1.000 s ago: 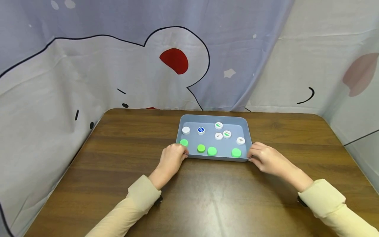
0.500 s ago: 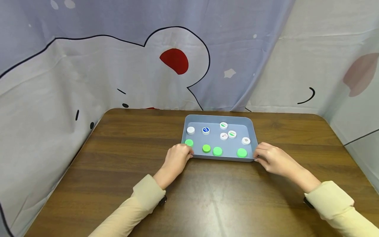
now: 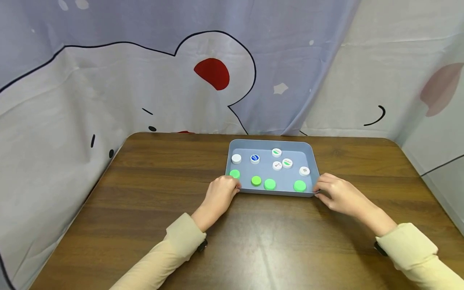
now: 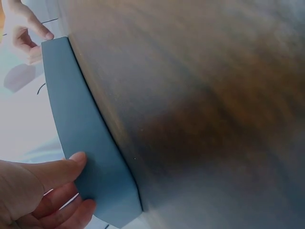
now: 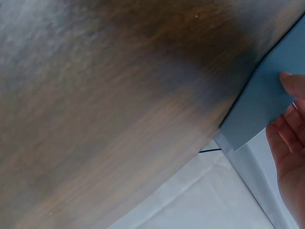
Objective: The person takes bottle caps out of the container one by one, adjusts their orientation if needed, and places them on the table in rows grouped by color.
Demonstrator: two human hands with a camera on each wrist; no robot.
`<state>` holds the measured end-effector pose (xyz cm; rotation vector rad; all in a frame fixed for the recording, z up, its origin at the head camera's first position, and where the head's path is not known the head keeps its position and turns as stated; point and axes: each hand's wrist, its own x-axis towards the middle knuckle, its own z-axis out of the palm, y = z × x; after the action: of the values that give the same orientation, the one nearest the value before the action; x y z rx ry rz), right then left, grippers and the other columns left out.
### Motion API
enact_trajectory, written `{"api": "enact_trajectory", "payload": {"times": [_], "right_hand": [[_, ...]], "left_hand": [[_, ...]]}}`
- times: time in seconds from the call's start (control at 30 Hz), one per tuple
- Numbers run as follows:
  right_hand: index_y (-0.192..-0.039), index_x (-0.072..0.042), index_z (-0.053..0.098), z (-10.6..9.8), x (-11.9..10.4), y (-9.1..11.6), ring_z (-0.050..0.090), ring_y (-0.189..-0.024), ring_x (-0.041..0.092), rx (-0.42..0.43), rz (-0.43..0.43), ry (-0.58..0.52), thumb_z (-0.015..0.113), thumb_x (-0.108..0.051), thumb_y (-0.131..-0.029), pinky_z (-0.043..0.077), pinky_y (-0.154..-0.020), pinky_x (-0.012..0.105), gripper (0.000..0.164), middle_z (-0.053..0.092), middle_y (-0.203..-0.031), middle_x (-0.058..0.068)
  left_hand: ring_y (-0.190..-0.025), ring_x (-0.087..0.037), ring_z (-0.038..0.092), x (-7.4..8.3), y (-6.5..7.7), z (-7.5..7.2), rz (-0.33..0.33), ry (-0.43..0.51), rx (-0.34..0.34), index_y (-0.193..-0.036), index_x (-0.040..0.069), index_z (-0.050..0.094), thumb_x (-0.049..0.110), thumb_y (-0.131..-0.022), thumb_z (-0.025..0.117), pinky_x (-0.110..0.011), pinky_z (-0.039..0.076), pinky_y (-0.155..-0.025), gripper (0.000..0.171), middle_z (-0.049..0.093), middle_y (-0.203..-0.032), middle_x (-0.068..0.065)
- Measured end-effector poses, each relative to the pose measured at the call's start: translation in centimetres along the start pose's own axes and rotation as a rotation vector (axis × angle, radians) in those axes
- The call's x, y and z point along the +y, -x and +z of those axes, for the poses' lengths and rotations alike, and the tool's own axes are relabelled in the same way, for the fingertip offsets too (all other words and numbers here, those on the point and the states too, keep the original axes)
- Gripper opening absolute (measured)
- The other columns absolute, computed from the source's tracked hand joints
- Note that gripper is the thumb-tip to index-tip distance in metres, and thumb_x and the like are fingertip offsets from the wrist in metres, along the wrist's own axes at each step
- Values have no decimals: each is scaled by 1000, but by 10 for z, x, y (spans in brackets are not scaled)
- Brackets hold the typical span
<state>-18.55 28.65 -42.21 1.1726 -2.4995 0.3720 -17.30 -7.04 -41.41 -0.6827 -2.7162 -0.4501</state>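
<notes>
A shallow blue-grey tray (image 3: 286, 177) sits toward the far side of the table, with several bottle caps inside. White caps, including a plain one (image 3: 236, 159) and one with a blue print (image 3: 255, 159), lie toward the back and middle; green caps, such as one (image 3: 270, 184), line the front. My left hand (image 3: 219, 195) pinches the tray's near left corner; in the left wrist view its thumb presses the outer wall (image 4: 78, 109). At the near right corner, my right hand (image 3: 337, 195) grips the rim, its thumb on the outer wall (image 5: 255, 105) in the right wrist view.
The brown wooden table (image 3: 163, 169) extends around the tray on all sides. Behind and beside it hangs a printed curtain (image 3: 145, 88), close to the table's back edge.
Both hands have moved right together, and the tray with its caps has slid right along the table between them. The caps keep their places in the tray.
</notes>
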Motion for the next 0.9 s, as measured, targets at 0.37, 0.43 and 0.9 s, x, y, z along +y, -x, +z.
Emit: {"api": "enact_trajectory", "payload": {"times": [0.37,0.43,0.9], "right_hand": [[-83,-14,68,-2,-2,-3,55,-81,7,1,3,21,80,-7,-67,47,-71,24,21,61,-82,-8],[-85,-14,70,-3,-4,-4,56,-80,7,-7,26,31,81,-13,-68,49,-69,26,20,63,-83,-8],[-108,-9,70,-7,-12,-10,61,-91,14,-57,106,43,77,-27,-77,54,-75,36,37,70,-97,0]], "left_hand": [[-80,-21,69,1,-2,-4,1,-32,-42,-89,12,76,11,-79,75,-35,56,-68,9,73,-85,-2],[-83,-21,69,1,-3,-5,-2,-38,-50,-92,12,76,11,-79,76,-35,56,-70,13,73,-88,-2],[-79,-20,66,2,-5,-7,62,-100,69,-92,11,76,32,-80,76,-33,53,-69,24,74,-86,-2]]}}
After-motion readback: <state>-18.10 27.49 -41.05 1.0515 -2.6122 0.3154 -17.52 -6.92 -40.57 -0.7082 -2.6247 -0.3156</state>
